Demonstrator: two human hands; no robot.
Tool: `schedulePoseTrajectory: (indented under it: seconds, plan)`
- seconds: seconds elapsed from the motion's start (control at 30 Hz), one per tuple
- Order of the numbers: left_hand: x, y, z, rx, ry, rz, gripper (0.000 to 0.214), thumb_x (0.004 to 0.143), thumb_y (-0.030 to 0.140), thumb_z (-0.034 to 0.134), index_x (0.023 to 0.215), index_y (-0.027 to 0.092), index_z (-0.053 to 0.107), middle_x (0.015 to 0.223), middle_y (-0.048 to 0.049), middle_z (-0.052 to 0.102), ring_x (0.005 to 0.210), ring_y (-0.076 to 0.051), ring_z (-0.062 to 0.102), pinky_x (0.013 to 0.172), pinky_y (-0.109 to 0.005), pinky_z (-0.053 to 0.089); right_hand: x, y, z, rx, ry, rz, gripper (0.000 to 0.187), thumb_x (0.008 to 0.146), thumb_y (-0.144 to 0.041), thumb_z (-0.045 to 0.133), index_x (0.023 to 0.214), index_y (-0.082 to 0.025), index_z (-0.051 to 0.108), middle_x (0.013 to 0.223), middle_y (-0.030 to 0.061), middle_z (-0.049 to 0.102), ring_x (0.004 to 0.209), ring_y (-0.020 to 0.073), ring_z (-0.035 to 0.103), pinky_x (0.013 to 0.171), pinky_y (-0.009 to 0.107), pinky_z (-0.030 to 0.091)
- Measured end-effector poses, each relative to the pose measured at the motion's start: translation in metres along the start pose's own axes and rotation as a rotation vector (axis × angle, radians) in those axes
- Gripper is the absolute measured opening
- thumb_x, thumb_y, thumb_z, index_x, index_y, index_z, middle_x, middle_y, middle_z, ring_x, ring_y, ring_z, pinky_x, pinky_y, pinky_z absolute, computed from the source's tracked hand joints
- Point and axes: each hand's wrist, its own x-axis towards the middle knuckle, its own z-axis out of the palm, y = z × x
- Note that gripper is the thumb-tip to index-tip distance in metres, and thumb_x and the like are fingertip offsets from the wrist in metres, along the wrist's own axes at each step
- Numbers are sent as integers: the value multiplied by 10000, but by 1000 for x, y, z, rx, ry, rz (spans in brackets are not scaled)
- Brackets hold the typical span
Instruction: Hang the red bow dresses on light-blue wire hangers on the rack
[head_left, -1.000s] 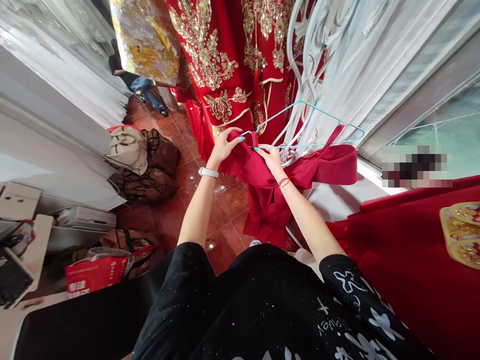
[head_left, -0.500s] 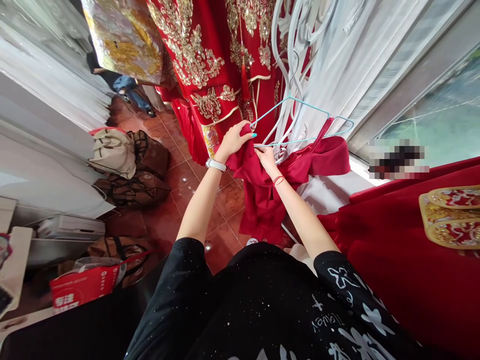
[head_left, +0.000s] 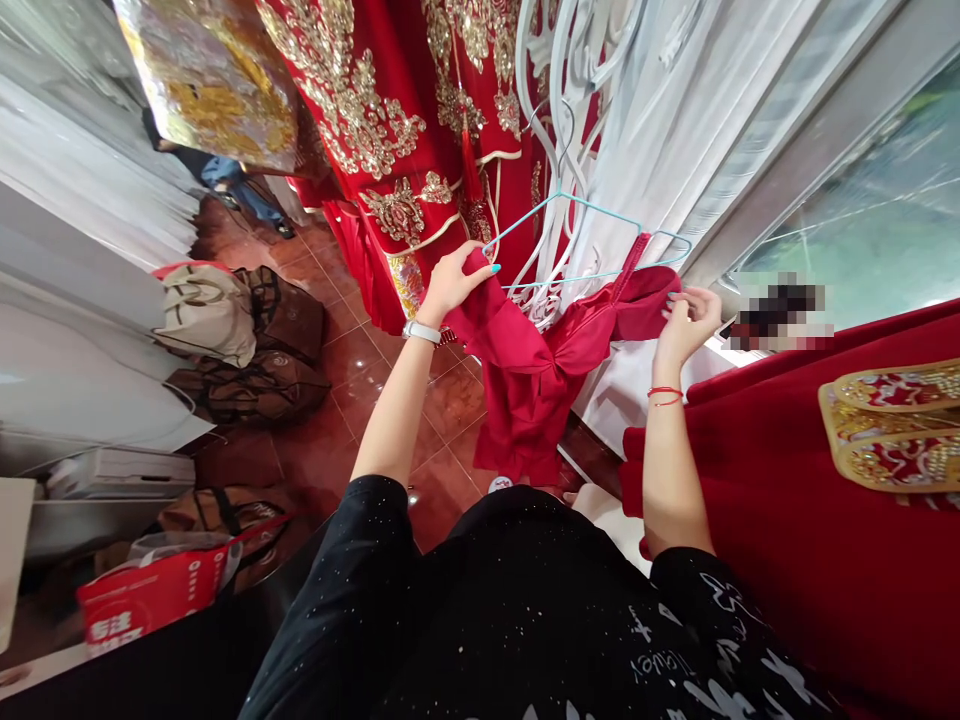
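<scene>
A red dress [head_left: 525, 375] hangs in front of me from a light-blue hanger [head_left: 600, 207]. Its wide off-shoulder bands spread to both sides, and a thin strap loops over the hanger's right half. At the hanger's left end, my left hand [head_left: 454, 285] grips the left band, thumb on top and fingers behind the cloth. My right hand [head_left: 691, 318] is at the outer edge of the right band, its fingers curled and the tips on the cloth. The hanger's hook goes up to a white scrollwork metal rack [head_left: 559, 90].
Red gowns with gold beading [head_left: 375, 130] hang behind the dress. Brown bags [head_left: 259, 385] and a red bag [head_left: 154, 595] are at the left. To the right are a window [head_left: 885, 200] and a dark-red garment [head_left: 787, 540] with gold trim. A person's legs [head_left: 240, 190] show far left.
My right hand has moved right, from beside my left hand to the dress's right band. The left band now lies spread out, while my left hand keeps its grip. The view has shifted slightly.
</scene>
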Motion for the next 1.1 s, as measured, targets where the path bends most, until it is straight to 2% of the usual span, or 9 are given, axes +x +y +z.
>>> schedulePoseTrajectory:
  seconds: [0.17,0.3,0.37,0.5,0.63,0.73,0.83,0.97,1.1]
  plan:
    - [-17,20,4,-4,82,28,648,852,687,723,1346,278,631,1433,-120,661,1457,-390,490,1246,-534,344,23,30,-28,-109,-94,-25,482,776,-250,653,1258,-233,658,1352,112,668,1327,242,631,1159,488,491]
    - [-30,53,23,37,188,100,592,919,601,682,1406,275,595,1557,-116,558,1539,-386,377,1300,-557,267,29,29,-29,-29,-315,-9,414,811,-416,723,1171,-212,716,1250,108,732,1216,234,684,1135,487,519]
    - [-32,69,43,58,116,138,508,955,537,651,1379,259,626,1515,-120,586,1515,-386,413,1293,-558,284,32,25,-31,-4,-397,32,386,786,-496,763,1034,-200,751,1053,83,767,1015,217,720,1031,459,580]
    - [-17,89,101,39,-123,212,411,977,440,647,1333,238,680,1412,-125,662,1412,-368,539,1256,-542,358,34,19,-38,-6,-413,65,376,726,-556,812,827,-198,751,817,30,729,753,173,653,812,388,610]
    - [17,95,161,-120,-248,227,492,940,350,734,1402,207,645,1394,-136,689,1349,-334,616,1205,-495,437,32,17,-43,-2,-413,65,354,741,-535,805,786,-190,739,735,-6,683,678,145,614,756,350,592]
    - [37,96,189,-220,-323,151,439,940,293,735,1351,147,675,1333,-164,723,1178,-304,710,1080,-455,535,33,17,-47,20,-380,80,360,745,-541,797,801,-190,745,738,-6,688,694,157,636,736,341,583]
    - [41,93,199,-247,-314,78,345,937,273,739,1245,117,719,1294,-182,741,1088,-293,732,1015,-430,561,37,19,-51,13,-313,96,372,741,-555,785,795,-189,754,699,-16,663,677,165,633,705,343,576]
    - [35,87,195,-283,-299,117,228,926,371,765,1048,178,758,1116,-117,781,1091,-300,732,1007,-420,552,47,21,-50,21,-185,36,337,778,-509,776,805,-174,762,689,-18,644,704,170,650,784,365,590]
    - [29,94,190,-262,-302,104,306,940,490,732,970,186,749,997,-97,775,965,-282,743,950,-412,551,61,10,-36,-7,-104,-91,299,844,-464,736,831,-167,768,747,13,668,787,191,678,852,387,595]
